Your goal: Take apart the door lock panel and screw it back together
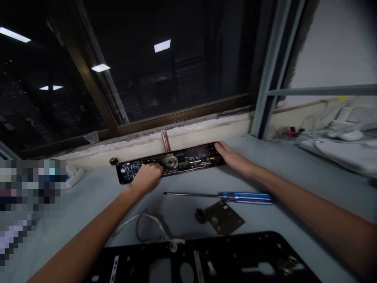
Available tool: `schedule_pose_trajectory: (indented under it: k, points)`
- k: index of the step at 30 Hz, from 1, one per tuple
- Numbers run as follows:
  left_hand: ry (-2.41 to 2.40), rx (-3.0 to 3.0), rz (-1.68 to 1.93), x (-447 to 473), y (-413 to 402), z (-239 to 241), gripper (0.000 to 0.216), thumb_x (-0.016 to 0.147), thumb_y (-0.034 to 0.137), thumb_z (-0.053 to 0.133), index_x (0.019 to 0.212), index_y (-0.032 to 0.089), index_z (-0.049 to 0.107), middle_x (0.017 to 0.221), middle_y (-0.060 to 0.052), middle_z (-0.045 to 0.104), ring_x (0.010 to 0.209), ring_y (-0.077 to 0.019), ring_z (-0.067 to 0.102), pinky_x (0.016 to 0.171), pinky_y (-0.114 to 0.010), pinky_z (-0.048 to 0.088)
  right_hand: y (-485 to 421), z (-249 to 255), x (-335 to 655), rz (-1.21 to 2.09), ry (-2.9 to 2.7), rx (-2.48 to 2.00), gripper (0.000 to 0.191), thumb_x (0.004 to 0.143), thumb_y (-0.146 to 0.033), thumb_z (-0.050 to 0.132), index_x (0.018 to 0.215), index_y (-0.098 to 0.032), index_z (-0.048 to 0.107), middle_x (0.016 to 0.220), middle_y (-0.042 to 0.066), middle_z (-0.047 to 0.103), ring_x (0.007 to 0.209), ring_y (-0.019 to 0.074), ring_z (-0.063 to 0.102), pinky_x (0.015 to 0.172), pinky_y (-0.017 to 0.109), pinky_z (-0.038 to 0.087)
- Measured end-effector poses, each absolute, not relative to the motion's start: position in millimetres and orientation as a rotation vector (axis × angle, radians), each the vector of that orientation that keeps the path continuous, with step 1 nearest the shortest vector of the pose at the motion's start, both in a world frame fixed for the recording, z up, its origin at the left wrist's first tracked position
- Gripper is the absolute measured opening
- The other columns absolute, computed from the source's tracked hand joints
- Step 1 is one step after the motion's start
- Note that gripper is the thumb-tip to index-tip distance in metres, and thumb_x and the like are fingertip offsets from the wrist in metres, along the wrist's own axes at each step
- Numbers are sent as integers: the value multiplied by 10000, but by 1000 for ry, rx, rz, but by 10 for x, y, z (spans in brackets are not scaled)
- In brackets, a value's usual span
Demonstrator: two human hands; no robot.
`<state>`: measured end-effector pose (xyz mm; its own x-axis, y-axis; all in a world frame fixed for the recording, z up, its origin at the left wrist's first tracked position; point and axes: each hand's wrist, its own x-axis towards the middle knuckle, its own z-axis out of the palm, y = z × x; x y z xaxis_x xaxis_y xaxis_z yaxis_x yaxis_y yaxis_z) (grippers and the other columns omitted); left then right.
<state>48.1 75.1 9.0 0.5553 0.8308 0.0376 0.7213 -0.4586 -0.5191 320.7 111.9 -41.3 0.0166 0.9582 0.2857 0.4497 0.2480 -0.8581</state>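
Evidently rigid, a long, slim black housing (pixel 203 151) sits near the wall (pixel 141 148) on the smooth grey desk (pixel 103 204), exposing a blue circuit board (pixel 129 171) and a round metallic disc (pixel 170 161). The right hand (pixel 232 159), arm outstretched, clasps its right end, thumb on the face; the left hand (pixel 148 174) curls knuckles-up at its lower edge, its hold unclear. Nearer lies a translucent blue-handled screwdriver (pixel 219 195).

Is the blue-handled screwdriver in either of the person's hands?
No, the screwdriver lies on the grey table, while the left hand and right hand hold the long black unit.
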Motion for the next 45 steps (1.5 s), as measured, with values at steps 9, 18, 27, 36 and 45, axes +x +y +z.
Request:
schedule_pose_trajectory:
  k: [9,18,27,36,45]
  points:
    - [-1051,-2343,477,584,787,192,206,800,31,439,846,75,635,836,-140,657,811,-216,616,655,-293,448,1175,-430,3228,700,-1591,-1311,471,848,-535,270,1129,-226,488,1169,52,593,1129,220,504,993,385,335]
    - [-1069,-2373,415,523,784,216,200,821,65,430,858,105,623,876,-135,626,872,-212,567,725,-316,416,1143,-402,3201,715,-1580,-1302,439,858,-502,256,1104,-223,490,1156,59,599,1109,211,520,985,382,343]
    - [-1540,-2247,226,648,625,173,234,821,91,410,848,122,640,889,-129,650,933,-241,573,764,-344,430,1134,-401,3198,757,-1538,-1323,444,844,-516,276,1094,-230,507,1092,55,630,1088,222,537,971,398,367]
    - [-2004,-2166,137,479,690,83,280,873,228,376,863,201,655,845,-69,706,762,-195,665,593,-249,441,1128,-405,3185,769,-1476,-1338,437,819,-536,319,1067,-258,549,1109,24,632,1092,229,540,960,402,391]
    - [-2108,-2214,14,450,706,48,314,876,253,346,849,234,658,849,-59,710,764,-221,665,578,-270,424,1082,-366,3191,790,-1448,-1443,429,791,-533,362,1043,-247,560,1164,32,608,1145,246,499,1012,406,335]
